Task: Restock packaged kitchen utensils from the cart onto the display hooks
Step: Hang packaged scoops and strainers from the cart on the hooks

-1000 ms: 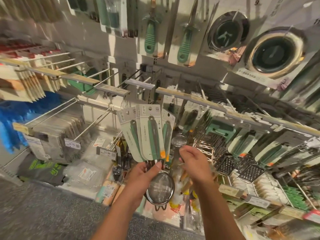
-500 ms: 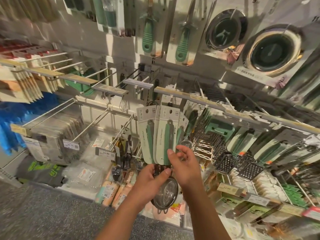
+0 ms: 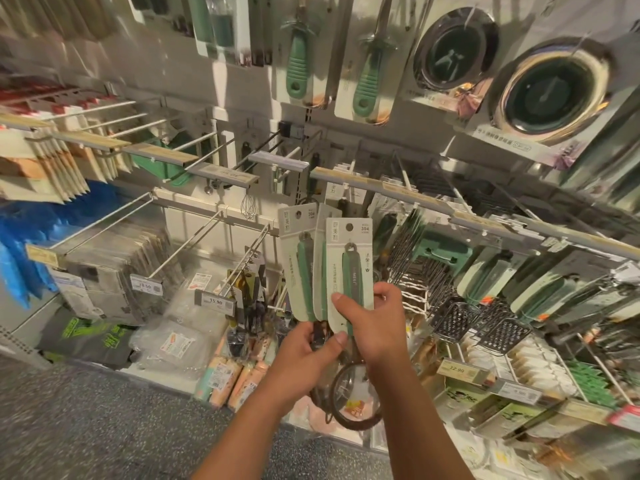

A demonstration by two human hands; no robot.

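Head view: both hands raised before the display rack. Left hand [image 3: 308, 355] pinches the lower edge of three fanned pale-green carded strainers with green handles [image 3: 332, 268]. Right hand [image 3: 375, 317] grips the front card, thumb across its face. The cards' tops sit just below the grey price rail [image 3: 381, 188]; round mesh strainer bowl [image 3: 353, 400] hangs under the wrists.

Warm light, blurred, warped edges
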